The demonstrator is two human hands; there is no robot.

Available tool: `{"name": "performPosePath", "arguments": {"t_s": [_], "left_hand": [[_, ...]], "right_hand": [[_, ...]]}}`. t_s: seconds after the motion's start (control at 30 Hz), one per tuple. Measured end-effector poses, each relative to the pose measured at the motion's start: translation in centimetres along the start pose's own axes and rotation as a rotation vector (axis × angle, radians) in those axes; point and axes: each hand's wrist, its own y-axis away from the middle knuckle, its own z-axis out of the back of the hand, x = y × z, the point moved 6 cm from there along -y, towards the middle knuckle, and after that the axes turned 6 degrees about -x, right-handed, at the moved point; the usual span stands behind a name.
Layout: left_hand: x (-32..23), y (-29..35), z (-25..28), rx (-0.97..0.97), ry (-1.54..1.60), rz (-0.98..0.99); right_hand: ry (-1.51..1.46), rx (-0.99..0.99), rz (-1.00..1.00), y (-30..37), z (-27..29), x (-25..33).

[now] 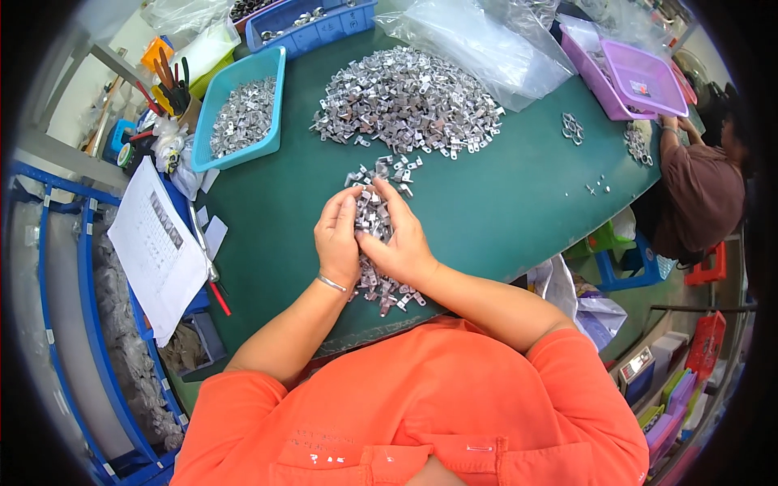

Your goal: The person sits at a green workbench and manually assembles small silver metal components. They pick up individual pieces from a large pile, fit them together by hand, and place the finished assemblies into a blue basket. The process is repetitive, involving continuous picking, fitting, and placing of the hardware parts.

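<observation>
On the green tabletop, my left hand and my right hand cup a small heap of bent metal brackets between them. The fingers of both hands curl inward around the heap, and the fingertips come close together at its far side. Pieces of the heap spill out beyond the fingertips and toward me below the wrists. Each piece is small and silvery, with a hole in it. A much larger pile of the same brackets lies just beyond. My palms hide part of the small heap.
A teal basket of brackets stands at the far left, near a blue bin. Clear plastic bags lie at the back. A purple basket is far right, beside a seated co-worker. Papers lie left.
</observation>
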Motion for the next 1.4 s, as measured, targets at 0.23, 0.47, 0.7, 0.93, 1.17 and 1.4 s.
{"name": "performPosePath", "arguments": {"t_s": [0.23,0.47,0.7,0.93,1.17,1.4], "left_hand": [[-1.0,-0.3,-0.2,-0.155,0.491,0.204],[0.0,-0.6,-0.3,-0.017,0.756,0.294],[-2.8,4.1,-8.2,0.078,0.498,0.184],[-2.4,14.7,-21.1,0.33,0.403,0.379],[11.0,23.1,-25.3,0.219,0.293,0.79],[25.9,19.1,-24.1,-0.065,0.109,0.962]], "right_hand": [[-0.256,-0.165,-0.058,-2.1,-2.5,1.5],[-0.212,-0.201,0.069,-1.7,-1.6,3.4],[-0.312,-0.469,0.063,0.2,6.9,4.9],[-0.265,-0.757,-0.086,7.5,21.3,4.7],[-0.412,-0.975,-0.524,17.7,27.3,-3.5],[-0.736,-0.917,-1.044,17.9,25.3,-19.2]]}}
